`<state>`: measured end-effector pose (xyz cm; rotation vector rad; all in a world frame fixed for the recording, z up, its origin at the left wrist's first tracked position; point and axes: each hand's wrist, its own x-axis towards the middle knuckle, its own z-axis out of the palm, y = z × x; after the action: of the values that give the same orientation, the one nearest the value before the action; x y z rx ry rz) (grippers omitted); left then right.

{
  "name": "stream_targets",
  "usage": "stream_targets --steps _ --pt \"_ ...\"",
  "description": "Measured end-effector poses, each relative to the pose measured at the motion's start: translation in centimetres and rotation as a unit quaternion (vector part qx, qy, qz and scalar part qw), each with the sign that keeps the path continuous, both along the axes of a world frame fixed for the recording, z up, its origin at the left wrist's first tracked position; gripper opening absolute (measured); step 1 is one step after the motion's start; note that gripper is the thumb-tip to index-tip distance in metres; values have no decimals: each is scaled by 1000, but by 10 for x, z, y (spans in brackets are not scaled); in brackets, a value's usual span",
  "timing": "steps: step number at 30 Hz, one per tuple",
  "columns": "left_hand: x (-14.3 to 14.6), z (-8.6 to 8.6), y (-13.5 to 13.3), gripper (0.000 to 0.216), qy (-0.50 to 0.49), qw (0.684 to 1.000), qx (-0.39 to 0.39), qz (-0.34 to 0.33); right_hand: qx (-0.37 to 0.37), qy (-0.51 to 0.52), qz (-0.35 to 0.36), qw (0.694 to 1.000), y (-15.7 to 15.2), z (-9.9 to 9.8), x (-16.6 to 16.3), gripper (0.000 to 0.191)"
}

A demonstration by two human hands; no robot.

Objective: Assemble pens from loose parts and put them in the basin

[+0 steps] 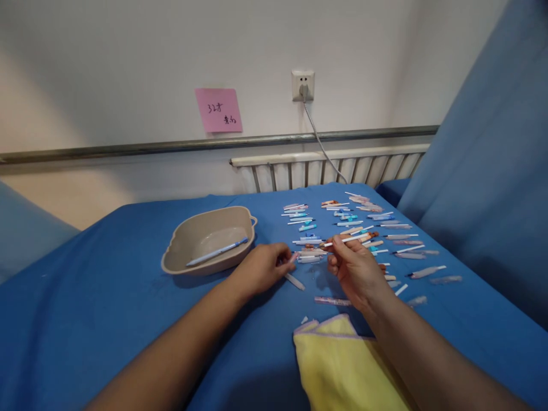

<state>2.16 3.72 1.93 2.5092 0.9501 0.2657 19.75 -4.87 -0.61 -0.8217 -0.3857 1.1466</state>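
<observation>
Right hand (359, 271): pinched a slim white pen refill (351, 239) above the blue cloth (128, 342); it looked light, stiff, smooth, best taken mid-shaft. Left hand (266, 265): fingers were closed on a small pink pen part (294, 258).

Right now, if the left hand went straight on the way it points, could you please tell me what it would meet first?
The left hand would probably first meet the nearby cluster of pen parts on the blue sheet, though depth is unclear from this single view.
</observation>
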Motion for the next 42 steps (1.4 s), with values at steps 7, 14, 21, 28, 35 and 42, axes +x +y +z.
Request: stream_targets --steps 7,14,21,28,35,42 --pt "9 -18 -3 21 69 985 116 -108 -2 -11 -8 1000 1 -1 2 36" --pt "-3 2 0 16 38 987 27 -157 1 -2 -13 1000 2 -3 5 34" --pt "-5 0 0 18 68 984 9 -166 7 1 -7 1000 2 -2 3 33" --pt "-5 -6 -2 15 53 985 11 -165 -1 2 3 1000 0 0 -1 36" --pt "0 3 -6 26 -48 986 -119 -102 11 -14 -4 1000 0 2 -3 37" --pt "9 2 -9 22 -241 896 -367 -71 44 -47 -8 998 0 2 -4 29"
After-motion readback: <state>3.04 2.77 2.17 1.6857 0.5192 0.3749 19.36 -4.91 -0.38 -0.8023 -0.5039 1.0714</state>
